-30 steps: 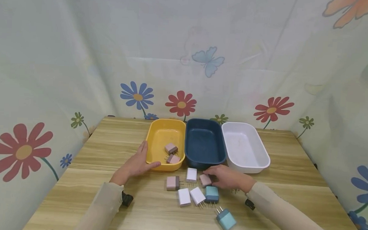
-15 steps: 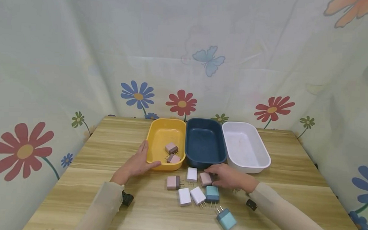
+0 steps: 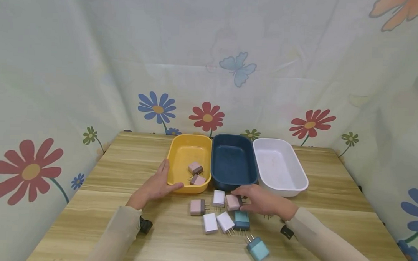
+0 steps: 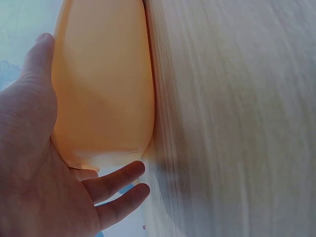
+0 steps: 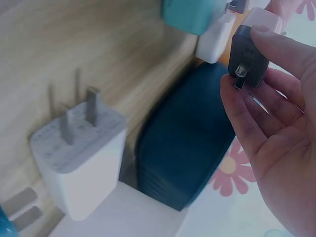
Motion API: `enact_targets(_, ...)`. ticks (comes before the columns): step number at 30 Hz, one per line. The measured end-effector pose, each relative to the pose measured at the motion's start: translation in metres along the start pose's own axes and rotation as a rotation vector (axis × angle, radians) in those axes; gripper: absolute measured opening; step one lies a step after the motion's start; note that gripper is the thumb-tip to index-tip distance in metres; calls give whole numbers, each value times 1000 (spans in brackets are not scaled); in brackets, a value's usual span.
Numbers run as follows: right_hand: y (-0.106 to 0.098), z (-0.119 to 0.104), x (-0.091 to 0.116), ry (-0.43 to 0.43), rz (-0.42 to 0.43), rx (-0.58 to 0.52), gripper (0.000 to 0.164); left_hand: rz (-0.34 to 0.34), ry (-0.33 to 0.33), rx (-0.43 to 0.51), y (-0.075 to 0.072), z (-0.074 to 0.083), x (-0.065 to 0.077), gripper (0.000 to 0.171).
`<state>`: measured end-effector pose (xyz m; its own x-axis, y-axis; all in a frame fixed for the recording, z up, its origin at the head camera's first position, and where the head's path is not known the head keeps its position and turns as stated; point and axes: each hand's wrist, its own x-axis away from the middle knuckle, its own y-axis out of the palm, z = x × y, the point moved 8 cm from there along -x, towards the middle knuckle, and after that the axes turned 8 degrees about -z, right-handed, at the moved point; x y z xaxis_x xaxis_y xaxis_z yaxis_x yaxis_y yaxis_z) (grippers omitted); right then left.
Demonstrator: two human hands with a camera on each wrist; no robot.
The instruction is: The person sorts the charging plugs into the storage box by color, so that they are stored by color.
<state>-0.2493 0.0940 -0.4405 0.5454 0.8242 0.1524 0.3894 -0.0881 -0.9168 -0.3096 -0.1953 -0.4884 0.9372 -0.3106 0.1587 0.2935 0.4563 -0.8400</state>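
Observation:
My right hand (image 3: 263, 200) pinches a pink plug-in charger (image 3: 232, 202) with a dark grey prong end, in front of the navy tray. In the right wrist view the thumb and fingertips hold this charger (image 5: 256, 47), its prongs facing the palm. My left hand (image 3: 156, 187) rests against the near left corner of the yellow tray (image 3: 171, 149), thumb along the front rim, other fingers extended along the side. Two pink chargers (image 3: 195, 168) lie inside that tray. Another pink charger (image 3: 197, 207) lies on the table to the left of the held one.
A navy tray (image 3: 233, 183) and a white tray (image 3: 285, 192) stand beside the yellow one. White chargers (image 3: 210, 223) and teal chargers (image 3: 258, 249) lie in front on the wooden table (image 3: 142, 147). Another white charger (image 5: 91, 163) sits below the right hand. A floral cloth hangs behind.
My right hand has picked at the pink charger and raised it slightly, turning it so its dark prong end shows on the right. My left hand stays at the yellow tray.

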Motion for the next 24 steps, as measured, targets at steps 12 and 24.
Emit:
enact_targets(12, -21, -14, -6, 42, 20, 14, 49, -8, -14, 3, 0, 0, 2, 115)
enact_targets(24, -37, -16, -18, 8, 74, 41, 49, -12, -12, -5, -3, 5, 3, 113)
